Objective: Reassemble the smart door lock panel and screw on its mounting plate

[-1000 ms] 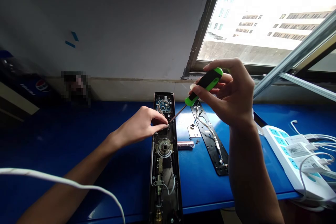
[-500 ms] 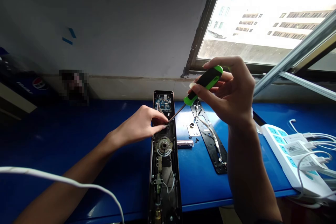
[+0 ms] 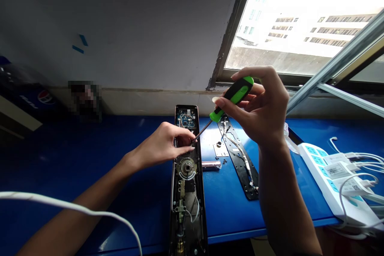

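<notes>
A long black housing (image 3: 200, 192) lies open on the blue table, with a blue circuit board (image 3: 188, 122) at its far end and a round metal part (image 3: 187, 168) near its middle. My right hand (image 3: 258, 104) grips a green and black screwdriver (image 3: 237, 94), whose shaft slants down into the housing. Beside the screwdriver's tip, my left hand (image 3: 168, 142) reaches in from the left, thumb and fingers bent around the tip; whatever they hold there is too small to make out.
Right of the housing lie a black plate with cables (image 3: 241, 160), a small metal plate (image 3: 221, 149), a wrapped cylinder (image 3: 211, 165) and several screws (image 3: 224, 161). A white power strip (image 3: 324, 180) stands far right. A white cable (image 3: 90, 211) crosses the lower left.
The left thumb and fingertips have parted slightly around the screwdriver's tip. My right hand has shifted slightly left, and the screwdriver handle has turned a little in its grip.
</notes>
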A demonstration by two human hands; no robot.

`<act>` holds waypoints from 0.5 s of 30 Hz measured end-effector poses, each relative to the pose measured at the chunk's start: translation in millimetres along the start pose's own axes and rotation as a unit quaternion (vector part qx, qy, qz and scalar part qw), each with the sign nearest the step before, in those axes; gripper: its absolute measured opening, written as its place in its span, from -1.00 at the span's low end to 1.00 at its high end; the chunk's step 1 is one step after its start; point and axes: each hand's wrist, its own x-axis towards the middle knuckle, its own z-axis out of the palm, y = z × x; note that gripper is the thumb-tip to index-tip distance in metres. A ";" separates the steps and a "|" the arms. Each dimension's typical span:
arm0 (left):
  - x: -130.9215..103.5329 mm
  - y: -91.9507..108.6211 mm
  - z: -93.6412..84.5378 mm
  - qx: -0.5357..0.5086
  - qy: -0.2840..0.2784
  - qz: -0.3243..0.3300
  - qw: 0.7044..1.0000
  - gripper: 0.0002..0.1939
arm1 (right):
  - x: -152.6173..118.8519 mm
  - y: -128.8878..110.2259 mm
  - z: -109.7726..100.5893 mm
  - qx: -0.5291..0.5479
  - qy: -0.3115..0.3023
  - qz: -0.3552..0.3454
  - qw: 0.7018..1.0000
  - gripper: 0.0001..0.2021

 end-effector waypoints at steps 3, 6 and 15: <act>0.7 0.5 2.3 0.007 0.024 0.003 1.000 -0.81 | 1.0 0.2 3.6 -0.019 0.037 0.007 0.999 -0.58; 1.2 0.9 3.6 0.012 0.031 0.008 0.999 -0.81 | 1.0 -0.2 8.3 -0.019 0.058 0.023 0.998 -0.59; 0.5 2.4 0.2 0.001 -0.015 0.021 1.000 -0.81 | 1.4 0.4 12.0 0.002 0.083 0.026 0.996 -0.62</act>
